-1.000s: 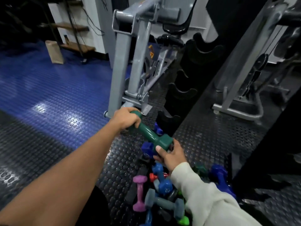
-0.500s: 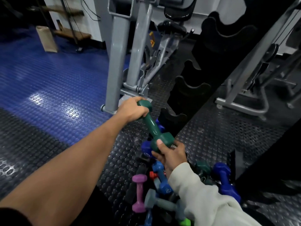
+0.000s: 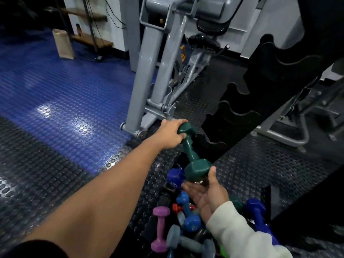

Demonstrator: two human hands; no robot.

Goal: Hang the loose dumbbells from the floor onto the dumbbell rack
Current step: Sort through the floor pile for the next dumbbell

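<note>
A gym floor of studded rubber (image 3: 55, 164), black near the camera and blue farther off, with a grey machine frame (image 3: 147, 81) standing beyond the hands. The left hand (image 3: 172, 134) reaches forward and grips the far head of a green dumbbell (image 3: 193, 155), fingers curled around it. The right hand (image 3: 206, 192), in a cream sleeve (image 3: 240, 233), lies palm-up and relaxed under the dumbbell's near head, thumb touching its side. Just right of the left hand stands the black dumbbell rack (image 3: 240, 116) (its scooped cradles in view hold nothing). Below the right hand, a pile of loose dumbbells (image 3: 186, 220) lies on the floor: blue, purple, grey.
</note>
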